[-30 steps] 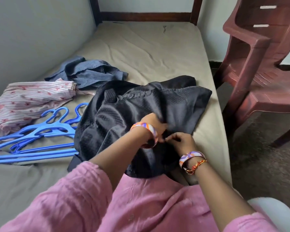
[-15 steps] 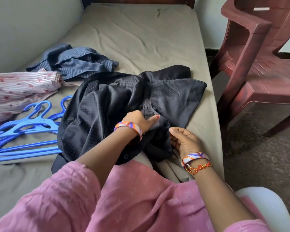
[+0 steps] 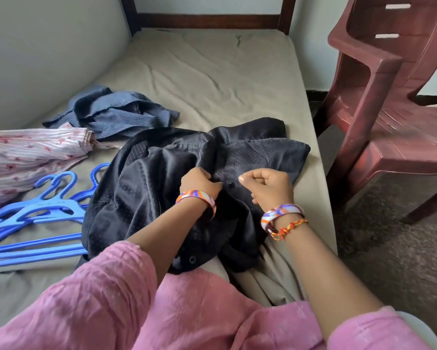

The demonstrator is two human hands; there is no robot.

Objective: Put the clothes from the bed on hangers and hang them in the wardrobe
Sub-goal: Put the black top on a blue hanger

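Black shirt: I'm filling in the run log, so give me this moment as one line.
stage: preparing black shirt on bed | left hand: gripping shirt front | right hand: pinching at placket | blue hangers: unused | hung: none visible

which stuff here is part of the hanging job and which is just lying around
Part of the job:
black shirt, under both hands
blue striped shirt
pink striped garment
blue hangers
left hand, right hand

Just lying about:
maroon plastic chair beside the bed
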